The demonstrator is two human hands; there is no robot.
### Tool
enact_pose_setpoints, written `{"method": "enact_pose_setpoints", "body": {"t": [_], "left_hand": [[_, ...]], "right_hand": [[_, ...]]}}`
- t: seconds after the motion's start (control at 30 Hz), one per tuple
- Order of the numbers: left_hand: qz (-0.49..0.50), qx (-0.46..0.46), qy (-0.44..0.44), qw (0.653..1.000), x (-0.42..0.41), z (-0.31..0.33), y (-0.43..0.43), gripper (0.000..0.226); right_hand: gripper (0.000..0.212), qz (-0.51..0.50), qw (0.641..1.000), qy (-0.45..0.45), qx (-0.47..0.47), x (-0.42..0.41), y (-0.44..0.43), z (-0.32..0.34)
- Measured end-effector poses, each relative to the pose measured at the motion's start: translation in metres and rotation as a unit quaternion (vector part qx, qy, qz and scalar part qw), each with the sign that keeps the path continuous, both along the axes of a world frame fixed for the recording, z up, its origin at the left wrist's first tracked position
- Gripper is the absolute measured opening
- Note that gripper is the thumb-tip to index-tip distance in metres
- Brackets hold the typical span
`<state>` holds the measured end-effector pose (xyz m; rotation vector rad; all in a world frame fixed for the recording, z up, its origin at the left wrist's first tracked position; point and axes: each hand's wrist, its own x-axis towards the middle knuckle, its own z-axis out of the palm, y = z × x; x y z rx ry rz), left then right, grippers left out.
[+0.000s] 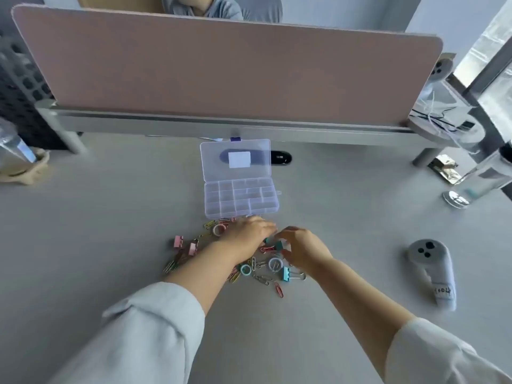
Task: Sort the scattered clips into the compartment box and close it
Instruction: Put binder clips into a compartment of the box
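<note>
A clear plastic compartment box (241, 199) lies open on the grey desk, its lid (235, 159) flipped back away from me; its compartments look empty. Just in front of it is a scatter of coloured paper clips (260, 278), pink binder clips (178, 241), a blue binder clip (286, 273) and small rings (245, 269). My left hand (246, 234) rests palm down over the pile's far part, fingers curled. My right hand (302, 248) hovers beside it, fingertips pinching at a green binder clip (278, 245). Clips under both hands are hidden.
A pink divider panel (221, 67) closes the desk's far side. A grey hand controller (432, 273) lies at the right, a glass (476, 181) and foil packet (443, 169) at far right, a black oval device (281, 157) behind the lid, a beige object (25, 170) at left.
</note>
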<state>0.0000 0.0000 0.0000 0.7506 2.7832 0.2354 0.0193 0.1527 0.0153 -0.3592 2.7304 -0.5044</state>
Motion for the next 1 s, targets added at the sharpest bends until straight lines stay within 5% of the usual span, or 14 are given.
{"method": "enact_pose_setpoints", "body": {"t": [0.23,0.43,0.7,1.0], "left_hand": [[0.015,0.021,0.022,0.999,-0.003,-0.016,-0.002,0.030],[0.055,0.126,0.090,0.986,0.005,-0.024,-0.011,0.025],[0.126,0.297,0.164,0.932,0.026,-0.029,-0.035,0.040],[0.226,0.413,0.193,0.861,0.014,-0.025,-0.038,0.016]], "right_hand": [[0.039,0.004,0.999,0.038,-0.002,0.000,0.005,-0.016],[0.038,0.004,0.995,0.091,-0.047,0.002,0.004,-0.030],[0.039,0.029,0.985,0.162,-0.057,0.010,0.002,-0.047],[0.031,-0.013,0.961,0.256,-0.106,0.003,-0.002,-0.046]]}}
